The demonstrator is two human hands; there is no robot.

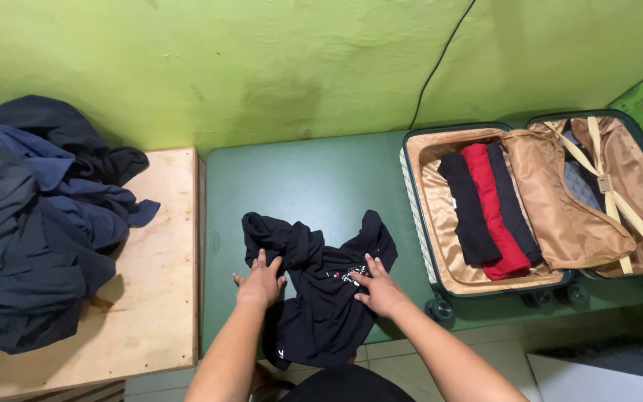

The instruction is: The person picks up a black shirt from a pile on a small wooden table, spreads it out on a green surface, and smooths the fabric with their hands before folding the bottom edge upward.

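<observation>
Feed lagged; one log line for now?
left hand: flat on black shirt | right hand: flat on shirt | suitcase: open, three rolled garments

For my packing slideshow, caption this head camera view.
Both hands, left hand and right hand, flatten a black T-shirt beside an open suitcase.

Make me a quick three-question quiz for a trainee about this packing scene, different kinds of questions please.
1. True or false: both hands rest flat on the black shirt on the green table.
2. How many rolled garments lie side by side in the open suitcase? A) two B) three C) five
3. Fill in: the pile of dark clothes sits on a ______ surface to the left.

Key
1. True: the left hand and right hand press on it, palms down.
2. B: a black roll, a red roll and a dark roll.
3. Wooden: the wooden board.
</observation>
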